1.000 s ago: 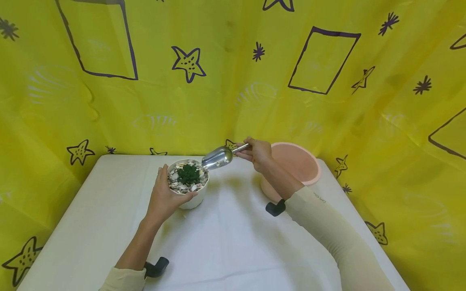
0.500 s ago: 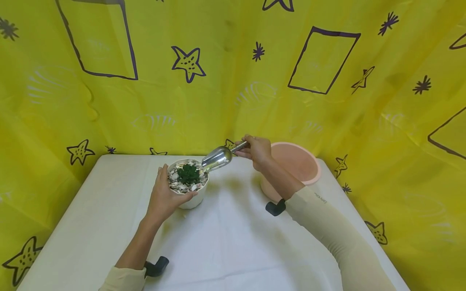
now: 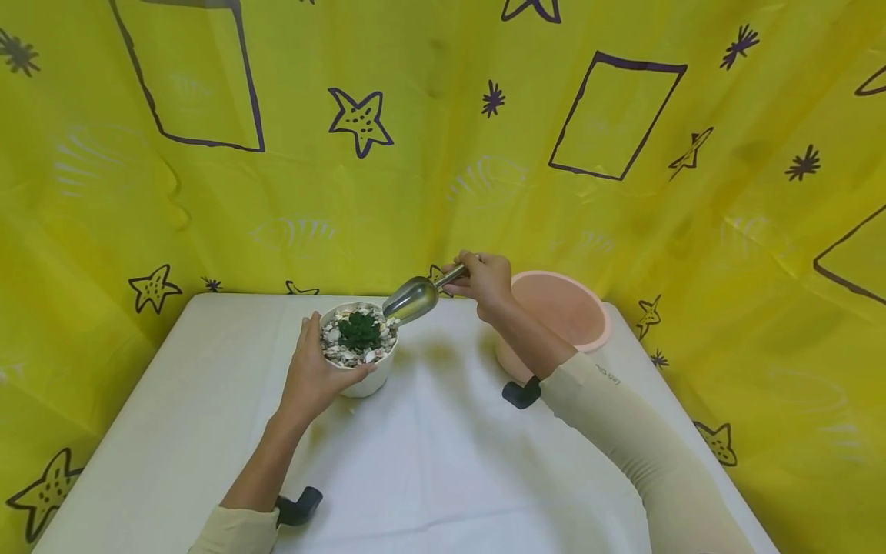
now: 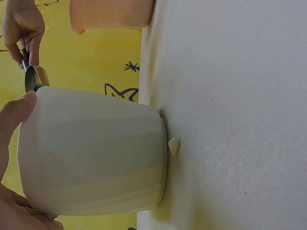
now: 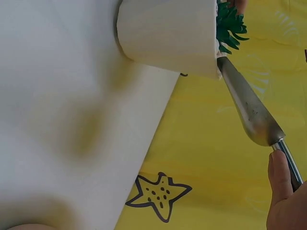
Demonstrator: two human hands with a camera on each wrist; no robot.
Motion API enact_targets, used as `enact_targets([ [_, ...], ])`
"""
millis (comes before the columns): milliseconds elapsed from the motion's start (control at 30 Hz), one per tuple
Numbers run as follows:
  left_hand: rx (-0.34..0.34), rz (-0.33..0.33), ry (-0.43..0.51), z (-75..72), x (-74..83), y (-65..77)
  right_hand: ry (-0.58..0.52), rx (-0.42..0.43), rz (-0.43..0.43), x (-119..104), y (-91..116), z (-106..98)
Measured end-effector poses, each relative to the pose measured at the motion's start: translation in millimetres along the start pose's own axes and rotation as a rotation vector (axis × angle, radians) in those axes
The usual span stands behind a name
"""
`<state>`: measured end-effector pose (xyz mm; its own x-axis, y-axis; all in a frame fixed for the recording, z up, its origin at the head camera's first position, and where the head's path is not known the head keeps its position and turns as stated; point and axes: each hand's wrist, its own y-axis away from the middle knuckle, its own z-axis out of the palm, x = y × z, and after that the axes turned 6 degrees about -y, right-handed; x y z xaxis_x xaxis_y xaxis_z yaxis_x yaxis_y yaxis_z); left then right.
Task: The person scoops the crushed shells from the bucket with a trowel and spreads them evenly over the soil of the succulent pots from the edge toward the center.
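A white plant pot (image 3: 367,383) stands on the table, filled with pale pebbles (image 3: 339,352) round a small green plant (image 3: 359,331). My left hand (image 3: 314,377) grips the pot near its rim, thumb on the near side and fingers on the left. My right hand (image 3: 487,281) holds a metal scoop (image 3: 412,300) by its handle. The scoop tilts down to the left, its tip right at the pot's right rim in the head view. In the right wrist view the scoop blade (image 5: 249,105) meets the pot's edge beside the plant (image 5: 229,26).
A pink tub (image 3: 557,308) stands at the back right, partly behind my right forearm. On the white table (image 3: 429,462) a single small pale pebble (image 4: 174,145) lies by the pot's base. A yellow patterned curtain (image 3: 415,200) hangs behind the table.
My right hand has shifted slightly left and up, tipping the scoop more steeply. The pebbles seen in the scoop earlier no longer show there. My left hand and the pot have stayed put.
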<state>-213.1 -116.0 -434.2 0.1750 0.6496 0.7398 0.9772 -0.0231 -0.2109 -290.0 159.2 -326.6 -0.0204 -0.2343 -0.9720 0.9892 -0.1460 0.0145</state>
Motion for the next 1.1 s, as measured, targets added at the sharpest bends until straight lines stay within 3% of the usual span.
enact_targets([
  [833, 0.008, 0.006, -0.004, -2.0, -0.6, 1.8, -0.035, -0.087, -0.033, -5, 9, 6],
  [1100, -0.002, -0.005, -0.001, -0.3, -1.1, 0.4, -0.038, -0.101, -0.045, -11, 16, -6],
])
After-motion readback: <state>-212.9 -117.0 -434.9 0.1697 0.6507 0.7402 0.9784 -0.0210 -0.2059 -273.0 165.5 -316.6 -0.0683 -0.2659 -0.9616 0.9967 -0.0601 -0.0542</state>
